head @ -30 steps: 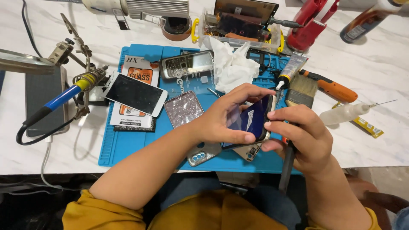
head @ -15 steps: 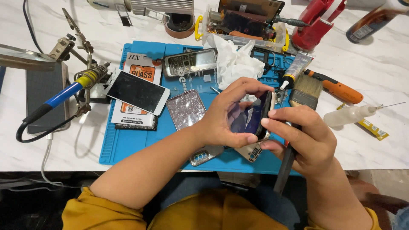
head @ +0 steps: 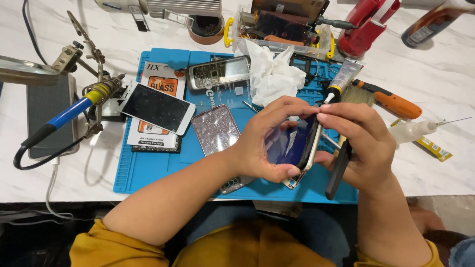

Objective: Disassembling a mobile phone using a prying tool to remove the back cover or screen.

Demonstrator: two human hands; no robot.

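A slim dark-screened smartphone with a pale metal frame (head: 292, 146) is held tilted above the blue silicone work mat (head: 148, 168), gripped from the left by the left hand (head: 269, 143) and pinched along its right edge by the right hand (head: 358, 143), all fingers being curled closed on it. The screen appears partly lifted from the frame, so separation is judged begun but unfinished. A white phone (head: 158, 109) and a glittery back cover (head: 217, 129) are laid aside, untouched.
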